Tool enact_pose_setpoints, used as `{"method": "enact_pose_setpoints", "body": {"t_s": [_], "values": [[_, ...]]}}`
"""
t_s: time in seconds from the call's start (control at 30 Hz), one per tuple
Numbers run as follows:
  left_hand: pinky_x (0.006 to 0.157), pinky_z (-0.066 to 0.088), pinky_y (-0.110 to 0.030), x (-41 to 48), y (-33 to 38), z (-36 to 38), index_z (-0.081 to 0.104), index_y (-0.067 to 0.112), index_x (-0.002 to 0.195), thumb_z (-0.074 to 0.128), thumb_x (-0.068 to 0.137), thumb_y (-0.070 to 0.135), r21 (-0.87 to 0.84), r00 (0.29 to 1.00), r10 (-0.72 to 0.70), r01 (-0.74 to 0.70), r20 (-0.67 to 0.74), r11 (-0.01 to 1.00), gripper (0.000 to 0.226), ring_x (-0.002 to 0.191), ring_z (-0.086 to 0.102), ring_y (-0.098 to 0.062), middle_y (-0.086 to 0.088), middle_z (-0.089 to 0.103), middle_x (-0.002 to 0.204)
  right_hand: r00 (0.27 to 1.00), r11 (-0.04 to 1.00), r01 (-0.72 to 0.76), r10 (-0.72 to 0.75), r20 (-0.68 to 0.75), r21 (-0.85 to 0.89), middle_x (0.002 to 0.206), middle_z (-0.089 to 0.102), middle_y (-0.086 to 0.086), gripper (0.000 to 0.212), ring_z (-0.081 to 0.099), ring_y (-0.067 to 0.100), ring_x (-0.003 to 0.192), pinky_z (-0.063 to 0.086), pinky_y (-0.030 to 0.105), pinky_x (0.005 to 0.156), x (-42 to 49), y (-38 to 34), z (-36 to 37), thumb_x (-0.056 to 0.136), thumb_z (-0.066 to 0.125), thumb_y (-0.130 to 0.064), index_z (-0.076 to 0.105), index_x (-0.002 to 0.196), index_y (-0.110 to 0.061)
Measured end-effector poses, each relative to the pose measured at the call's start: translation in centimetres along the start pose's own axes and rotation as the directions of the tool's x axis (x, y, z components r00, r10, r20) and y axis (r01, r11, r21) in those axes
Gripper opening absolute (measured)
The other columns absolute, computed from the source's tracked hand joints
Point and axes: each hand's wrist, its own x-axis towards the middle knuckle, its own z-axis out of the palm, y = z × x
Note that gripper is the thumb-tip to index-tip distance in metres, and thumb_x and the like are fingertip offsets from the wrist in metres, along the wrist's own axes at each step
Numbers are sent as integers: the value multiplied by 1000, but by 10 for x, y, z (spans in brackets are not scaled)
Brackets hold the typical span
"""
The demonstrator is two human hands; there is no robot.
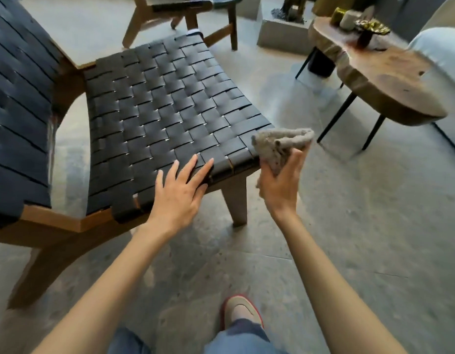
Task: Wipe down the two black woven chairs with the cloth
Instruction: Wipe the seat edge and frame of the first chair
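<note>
Cloth (280, 146) bunched in right hand (280, 190), just beside chair (157, 106) seat's front corner.

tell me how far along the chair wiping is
Done: nothing shows as wiped; the near chair's seat gives no sign either way. In hand: the right hand grips the bunched grey cloth at that seat's front right corner, while the left hand rests flat on its front edge. Left: likely the rest of this chair, and the second chair behind, which nobody is touching.
</note>
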Motion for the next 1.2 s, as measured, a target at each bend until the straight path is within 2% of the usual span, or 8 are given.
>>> {"method": "enact_pose_setpoints", "body": {"t_s": [0.1, 0.2, 0.3, 0.43, 0.6, 0.77, 0.93, 1.2], "values": [[116, 9, -54, -1, -4, 2, 6, 47, 146, 32, 101, 41, 8, 999, 38, -38, -30, 999, 53, 146, 13, -29, 8, 17, 159, 995, 991, -51, 40, 95, 122, 155, -21, 3, 42, 6, 23, 147, 19, 40, 119, 1, -6, 24, 91, 50, -51, 47, 127, -28], [115, 11, -53, -1, -5, 3, 10, 46, 146, 34, 101, 40, 18, 998, 42, -42, -51, 999, 52, 145, 17, -29, 8, 20, 158, 974, 985, -60, 93, -207, 159, 156, 12, 13, 31, 20, 11, 141, 16, 29, 113, 8, -4, 26, 97, 46, -34, 57, 126, -31], [116, 12, -53, -2, -4, 4, 12, 44, 147, 34, 100, 39, 27, 996, 40, -38, -78, 999, 52, 144, 18, -29, 7, 22, 157, 911, 989, -82, 125, -393, 125, 132, 40, 4, 61, 33, 5, 117, 17, 17, 99, 23, -6, 25, 89, 65, -26, 37, 143, -30], [115, 13, -52, -4, -3, 4, 16, 43, 147, 35, 100, 37, 29, 994, 45, -42, -95, 999, 51, 144, 21, -29, 7, 25, 156, 843, 920, -282, 373, -388, 273, 156, 18, 8, 86, 21, 26, 139, 26, 38, 109, 48, -11, 37, 85, 70, -38, 17, 151, -29], [116, 11, -49, -5, -4, 5, 15, 43, 148, 34, 101, 38, 40, 995, 50, -46, -91, 998, 51, 145, 18, -26, 9, 21, 157, 829, 904, -184, 354, -433, 385, 157, 12, 12, 68, 11, 20, 145, 19, 1, 93, 41, -16, 52, 93, 60, -19, 23, 150, -18], [117, 14, -40, -19, -17, 1, 23, 34, 148, 43, 100, 28, -1, 990, 66, -67, -127, 998, 52, 145, 22, -20, 6, 26, 156, 905, 949, -225, 287, -315, 221, 159, -4, 17, 70, 3, 28, 147, 12, 36, 115, -6, -34, 80, 97, 53, -26, 12, 151, -11], [118, 13, -38, -32, -28, -4, 23, 28, 149, 41, 100, 21, 5, 992, 68, -68, -109, 998, 53, 145, 20, -22, 1, 24, 157, 947, 961, -257, 271, -172, 99, 158, -16, 15, 78, -6, 29, 146, -2, 33, 113, -26, -37, 91, 96, 50, -40, 0, 152, -20], [119, 16, -37, -44, -36, -15, 26, 24, 149, 44, 101, 15, -20, 993, 63, -65, -102, 998, 53, 145, 23, -23, -1, 27, 155, 910, 957, -278, 289, -297, 78, 157, -12, 23, 72, -1, 36, 146, -2, 36, 115, 15, -35, 66, 98, 52, -26, 7, 152, -12]]}}
